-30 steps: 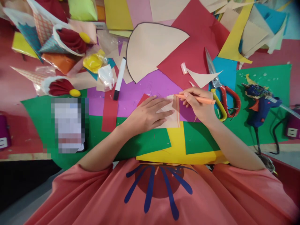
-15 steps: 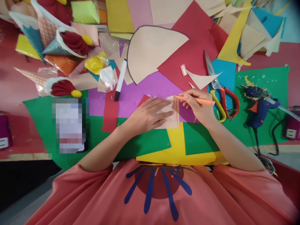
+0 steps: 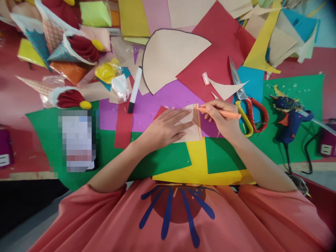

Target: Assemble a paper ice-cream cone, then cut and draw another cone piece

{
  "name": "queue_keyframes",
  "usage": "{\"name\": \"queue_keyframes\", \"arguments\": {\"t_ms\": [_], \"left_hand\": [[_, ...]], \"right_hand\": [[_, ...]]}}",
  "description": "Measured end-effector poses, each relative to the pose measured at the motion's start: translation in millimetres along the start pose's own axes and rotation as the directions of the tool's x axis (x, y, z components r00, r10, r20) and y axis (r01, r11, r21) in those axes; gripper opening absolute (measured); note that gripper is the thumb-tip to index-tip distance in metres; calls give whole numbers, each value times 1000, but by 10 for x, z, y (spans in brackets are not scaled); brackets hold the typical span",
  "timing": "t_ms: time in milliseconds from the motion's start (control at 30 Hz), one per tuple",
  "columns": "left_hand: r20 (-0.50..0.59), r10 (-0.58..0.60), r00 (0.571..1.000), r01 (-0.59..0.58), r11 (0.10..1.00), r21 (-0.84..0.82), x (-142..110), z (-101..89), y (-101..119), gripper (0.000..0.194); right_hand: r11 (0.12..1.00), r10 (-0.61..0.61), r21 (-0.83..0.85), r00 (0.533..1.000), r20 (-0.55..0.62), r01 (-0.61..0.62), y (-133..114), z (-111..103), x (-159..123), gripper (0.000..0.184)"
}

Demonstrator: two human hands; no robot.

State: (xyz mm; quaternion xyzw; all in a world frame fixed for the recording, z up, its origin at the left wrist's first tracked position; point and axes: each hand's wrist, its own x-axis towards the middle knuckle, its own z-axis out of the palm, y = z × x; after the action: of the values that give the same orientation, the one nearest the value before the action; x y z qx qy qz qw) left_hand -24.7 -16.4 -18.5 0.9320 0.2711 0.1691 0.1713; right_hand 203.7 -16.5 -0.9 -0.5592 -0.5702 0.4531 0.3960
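My left hand [image 3: 168, 126] lies flat with its fingers spread on a small beige paper piece [image 3: 187, 132], holding it against the sheets beneath. Orange lines run along that piece's right edge. In my right hand [image 3: 219, 117] is an orange marker [image 3: 228, 113], gripped between thumb and fingers, its tip at the upper right of the beige piece. A small pale pink marker cap [image 3: 205, 78] lies on the red sheet [image 3: 210, 52] above. Just right of my right hand rest large scissors [image 3: 248, 101] with red and yellow handles.
A blue hot glue gun [image 3: 290, 122] stands at the right. A black-and-white marker [image 3: 135, 89] and a large beige cutout [image 3: 170, 57] lie ahead. At the left are a blurred phone [image 3: 78, 140], paper cones [image 3: 70, 49] and clay packets [image 3: 96, 14].
The beige piece has turned slightly and shifted up under my left hand, its lower edge now higher. The orange marker stays near the same spot at its upper right.
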Motion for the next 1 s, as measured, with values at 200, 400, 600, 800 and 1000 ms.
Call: {"name": "queue_keyframes", "arguments": {"t_ms": [200, 400, 600, 800, 1000], "left_hand": [[-4, 9, 1000, -9, 1000, -4, 6, -5, 1, 37], [9, -19, 1000, 19, 1000, -23, -8, 15, -2, 36], [-34, 41, 999, -40, 999, 34, -1, 12, -2, 37], [-6, 18, 1000, -18, 1000, 18, -7, 11, -5, 37], [-22, 31, 999, -30, 999, 40, -19, 15, -15, 35]], "right_hand": [[1000, -3, -29, 1000, 28, 3, 14, -8, -2, 21], [999, 24, -31, 998, 58, -22, -37, -18, 19, 19], [999, 45, -2, 998, 41, -45, -46, -13, 23, 20], [999, 6, -32, 999, 41, -5, -27, -10, 19, 20], [999, 16, 45, 997, 72, -19, -27, -17, 24, 21]]}}
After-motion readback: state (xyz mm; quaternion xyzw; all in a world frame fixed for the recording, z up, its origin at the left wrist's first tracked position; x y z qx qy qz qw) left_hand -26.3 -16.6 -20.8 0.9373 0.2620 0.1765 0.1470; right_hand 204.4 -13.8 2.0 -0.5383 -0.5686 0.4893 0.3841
